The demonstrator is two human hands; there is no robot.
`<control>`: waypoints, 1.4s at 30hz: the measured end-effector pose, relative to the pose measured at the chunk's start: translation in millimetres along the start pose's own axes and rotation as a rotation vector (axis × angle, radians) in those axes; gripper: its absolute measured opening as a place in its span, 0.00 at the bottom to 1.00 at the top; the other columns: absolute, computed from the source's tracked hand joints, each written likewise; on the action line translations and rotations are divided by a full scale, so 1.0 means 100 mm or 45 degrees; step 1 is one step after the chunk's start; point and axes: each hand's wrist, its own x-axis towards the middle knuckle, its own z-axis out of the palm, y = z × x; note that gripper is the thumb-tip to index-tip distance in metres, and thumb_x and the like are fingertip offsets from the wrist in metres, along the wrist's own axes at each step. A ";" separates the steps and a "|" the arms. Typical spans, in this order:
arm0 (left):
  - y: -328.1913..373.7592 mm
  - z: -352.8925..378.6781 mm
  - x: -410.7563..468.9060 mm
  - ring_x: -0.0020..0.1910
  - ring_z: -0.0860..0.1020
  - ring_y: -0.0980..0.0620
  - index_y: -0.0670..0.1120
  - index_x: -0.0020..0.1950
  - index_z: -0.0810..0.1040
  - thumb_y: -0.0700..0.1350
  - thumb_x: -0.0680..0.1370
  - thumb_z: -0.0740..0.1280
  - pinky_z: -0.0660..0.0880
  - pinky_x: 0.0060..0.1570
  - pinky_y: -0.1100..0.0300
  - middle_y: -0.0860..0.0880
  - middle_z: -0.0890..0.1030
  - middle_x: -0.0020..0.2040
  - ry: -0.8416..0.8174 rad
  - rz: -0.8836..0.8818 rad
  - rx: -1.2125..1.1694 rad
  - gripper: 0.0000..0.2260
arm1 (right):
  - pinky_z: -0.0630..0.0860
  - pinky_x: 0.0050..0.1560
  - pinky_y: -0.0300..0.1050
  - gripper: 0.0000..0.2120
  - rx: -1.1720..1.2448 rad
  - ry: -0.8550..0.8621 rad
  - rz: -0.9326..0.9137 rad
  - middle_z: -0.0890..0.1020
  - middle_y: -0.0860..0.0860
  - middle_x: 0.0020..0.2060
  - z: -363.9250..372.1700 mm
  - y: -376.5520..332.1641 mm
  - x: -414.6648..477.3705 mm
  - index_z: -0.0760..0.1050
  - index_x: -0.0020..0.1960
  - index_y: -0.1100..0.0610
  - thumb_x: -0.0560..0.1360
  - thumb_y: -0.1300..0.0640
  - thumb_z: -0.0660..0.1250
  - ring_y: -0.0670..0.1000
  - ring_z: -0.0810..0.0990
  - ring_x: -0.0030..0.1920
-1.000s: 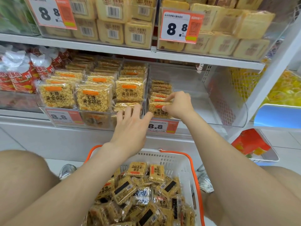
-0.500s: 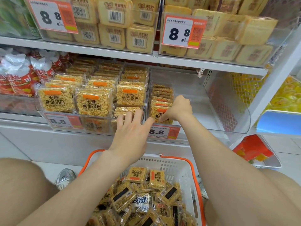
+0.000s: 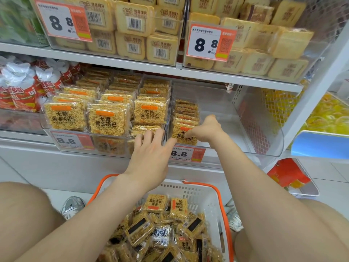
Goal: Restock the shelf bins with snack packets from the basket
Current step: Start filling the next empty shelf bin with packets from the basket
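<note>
The white metal shelf [image 3: 207,74] carries two clear, hard plastic bins. The left bin [image 3: 120,148] looks full, with three rows of upright packets. The right bin [image 3: 264,129] holds one row against its left wall; the rest of it is bare, so most of the restocking seems to be left. The white slotted plastic basket with orange handles [image 3: 198,193] below is still heaped with square, crinkly clear-film packets of bumpy golden puffed rice [image 3: 156,203].

The left hand [image 3: 149,156] rests with its grip open and its fingers spread on the bins' front edge. The right hand [image 3: 205,129], fingers curled, touches the row's front packet [image 3: 182,138]. I cannot tell whether its grip is closed on the packet.
</note>
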 end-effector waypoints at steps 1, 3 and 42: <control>0.00 0.00 -0.01 0.66 0.66 0.38 0.54 0.77 0.65 0.44 0.77 0.70 0.62 0.67 0.42 0.43 0.66 0.70 0.001 0.006 0.003 0.29 | 0.78 0.48 0.50 0.49 -0.006 0.011 0.010 0.76 0.60 0.65 -0.01 0.02 -0.01 0.59 0.76 0.63 0.66 0.51 0.85 0.59 0.79 0.62; -0.01 0.01 -0.02 0.66 0.67 0.38 0.53 0.78 0.65 0.44 0.77 0.70 0.63 0.67 0.42 0.43 0.67 0.71 0.007 0.019 0.004 0.30 | 0.76 0.41 0.46 0.37 -0.023 0.046 -0.015 0.78 0.58 0.58 -0.02 0.04 -0.03 0.69 0.65 0.63 0.67 0.50 0.85 0.56 0.80 0.55; -0.09 0.44 -0.31 0.39 0.76 0.51 0.48 0.71 0.77 0.36 0.83 0.60 0.73 0.38 0.59 0.42 0.77 0.65 -1.312 0.087 -0.071 0.18 | 0.79 0.56 0.55 0.44 -1.107 -0.775 -0.330 0.58 0.57 0.74 1.68 1.93 -0.73 0.53 0.81 0.41 0.75 0.69 0.67 0.61 0.79 0.57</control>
